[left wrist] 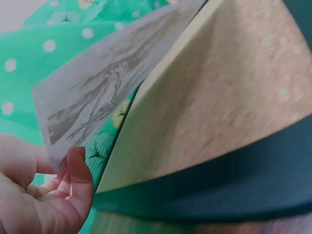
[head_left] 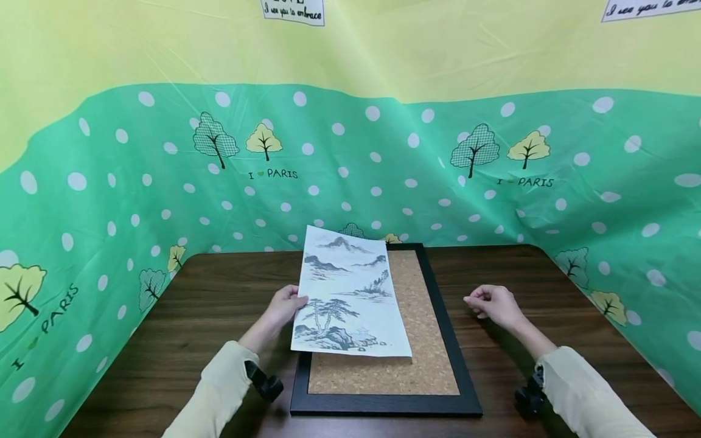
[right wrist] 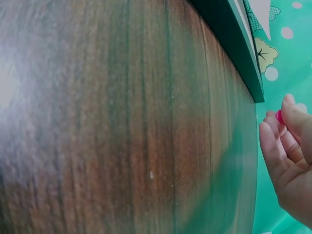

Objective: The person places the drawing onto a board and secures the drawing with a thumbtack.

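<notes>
"What does the head view tell you?"

"The left hand [head_left: 287,304] pinches the left edge of a landscape sheet [head_left: 350,274], held over the left part of a cork board [head_left: 383,377]. I'd call the step positioning the sheet: it lies askew to the black frame [head_left: 386,405]. The next move seems to call for squaring it inside that border and flattening it."

"And the materials there?"

"Thin, pale paper with grey, ink-like mountains and pines; speckled, grainy cork; a smooth, straight-sided border; dark, wood-grained counter [head_left: 230,280]."

"Left wrist view?"

"Thumb and fingers nip the paper near a corner. The sheet slants up, clear of the cork at this end, and looks limp enough to need steadying."

"Right wrist view?"

"The right hand [right wrist: 292,156], beside the frame, has its fingers curled, pinching a tiny pink piece [right wrist: 279,116]. It's rounded and glossy, perhaps a pin head; most is hidden, so I can't tell. If it is, fastening probably comes after the sheet lies flat."
</notes>
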A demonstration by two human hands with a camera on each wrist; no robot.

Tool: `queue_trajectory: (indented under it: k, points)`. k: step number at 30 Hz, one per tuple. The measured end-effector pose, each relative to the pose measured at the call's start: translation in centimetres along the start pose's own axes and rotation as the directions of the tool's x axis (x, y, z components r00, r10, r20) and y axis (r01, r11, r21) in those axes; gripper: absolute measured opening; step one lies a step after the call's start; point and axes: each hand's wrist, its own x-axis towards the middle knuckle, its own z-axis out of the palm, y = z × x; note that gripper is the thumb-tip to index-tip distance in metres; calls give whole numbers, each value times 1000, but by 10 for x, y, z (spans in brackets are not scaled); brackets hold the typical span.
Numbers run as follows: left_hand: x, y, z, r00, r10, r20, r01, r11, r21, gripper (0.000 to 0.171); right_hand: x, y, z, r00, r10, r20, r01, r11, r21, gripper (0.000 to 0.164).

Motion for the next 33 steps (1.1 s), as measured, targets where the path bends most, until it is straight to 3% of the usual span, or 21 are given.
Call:
queue_trajectory:
  k: [8,15,26,33]
  points:
    - [-11,-8,28,999,34,10,-34,999,25,21,1,4,0,998,59,-17,-58,997,52,21]
    - [-18,-13,42,995,75,63,-82,988,130,22,0,1,5,997,32,75,-36,998,54,14]
    - [-22,-21,49,992,87,92,-103,977,186,25,0,0,5,997,10,79,-10,1000,10,16]
    - [-26,-24,49,983,131,125,-161,949,271,22,-1,-1,7,996,19,87,-19,1000,-6,16]
